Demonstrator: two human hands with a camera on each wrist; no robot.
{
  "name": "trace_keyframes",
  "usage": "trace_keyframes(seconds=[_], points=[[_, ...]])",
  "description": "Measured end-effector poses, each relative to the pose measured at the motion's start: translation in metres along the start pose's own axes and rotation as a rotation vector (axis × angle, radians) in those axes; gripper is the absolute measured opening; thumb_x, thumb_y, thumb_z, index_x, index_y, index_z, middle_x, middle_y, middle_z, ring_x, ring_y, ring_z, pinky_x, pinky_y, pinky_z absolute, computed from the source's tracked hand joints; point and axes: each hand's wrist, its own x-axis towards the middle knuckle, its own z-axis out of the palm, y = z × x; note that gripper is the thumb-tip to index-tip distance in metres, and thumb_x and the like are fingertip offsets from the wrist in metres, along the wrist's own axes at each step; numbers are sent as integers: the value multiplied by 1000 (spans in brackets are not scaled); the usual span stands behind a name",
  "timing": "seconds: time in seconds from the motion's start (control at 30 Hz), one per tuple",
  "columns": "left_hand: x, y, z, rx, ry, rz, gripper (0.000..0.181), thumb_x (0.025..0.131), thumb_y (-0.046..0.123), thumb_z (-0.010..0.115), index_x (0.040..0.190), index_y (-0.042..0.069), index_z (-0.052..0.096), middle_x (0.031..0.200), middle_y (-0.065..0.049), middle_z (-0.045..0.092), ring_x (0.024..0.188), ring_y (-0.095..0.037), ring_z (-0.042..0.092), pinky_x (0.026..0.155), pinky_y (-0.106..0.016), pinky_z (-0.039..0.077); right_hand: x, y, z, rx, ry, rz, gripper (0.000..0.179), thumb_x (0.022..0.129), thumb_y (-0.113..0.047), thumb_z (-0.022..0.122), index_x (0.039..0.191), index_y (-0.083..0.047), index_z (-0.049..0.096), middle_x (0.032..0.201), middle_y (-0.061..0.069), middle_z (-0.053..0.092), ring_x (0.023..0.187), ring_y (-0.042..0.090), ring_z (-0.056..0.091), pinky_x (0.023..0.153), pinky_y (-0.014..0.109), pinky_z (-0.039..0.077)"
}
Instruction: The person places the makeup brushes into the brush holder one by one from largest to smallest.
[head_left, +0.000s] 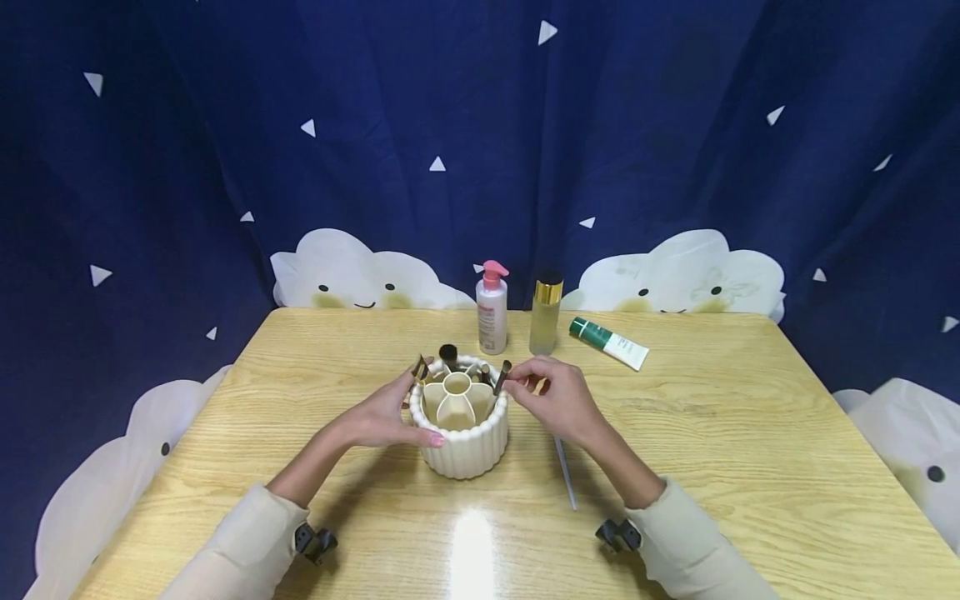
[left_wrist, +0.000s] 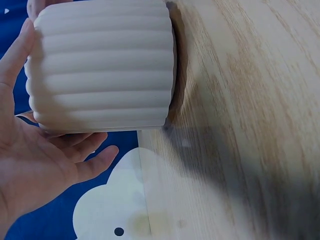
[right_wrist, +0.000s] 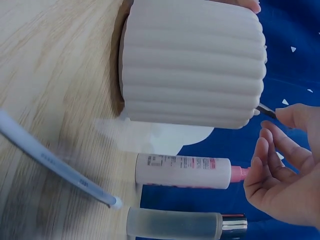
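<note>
A cream ribbed cosmetics organizer with petal-shaped compartments stands upright on the wooden table. My left hand grips its left side, the thumb over the front rim and the fingers behind; the left wrist view shows this hand against the ribbed wall. At the right rim, my right hand pinches a dark, slim makeup brush between thumb and forefinger. Its lower part is hidden inside the organizer. A dark-bristled brush stands at the back, and a gold eyelash curler-like item leans at the left.
Behind the organizer stand a pink-topped pump bottle and a gold-collared bottle. A green and white tube lies to their right. Below my right hand lies a slim white pen-like stick. A dark blue curtain hangs behind the table.
</note>
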Motion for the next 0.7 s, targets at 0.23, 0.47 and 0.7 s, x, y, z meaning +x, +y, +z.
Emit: trace_keyframes(seconds=[0.23,0.47,0.7], points=[[-1,1,-1,4,-4,-7,120,65,42,85,154,18,7,155,-19,24,141,-38,27,113,-57,26,0,10,-11,-44,-23,45,9,86,-16,69,91,-9,72,83,1,67,75,10,55,62,20,48],[0,2,-1,9,-18,-15,120,66,44,84,154,20,6,154,-20,27,141,-39,28,112,-58,27,2,32,-22,-105,-146,151,20,85,-18,68,96,-2,69,80,2,66,77,14,60,66,23,49],[-1,0,-2,3,-14,5,114,69,41,83,154,19,9,152,-20,30,140,-38,28,113,-58,26,6,61,-25,-114,-294,294,27,82,-19,71,97,3,67,82,6,65,73,13,57,60,22,47]])
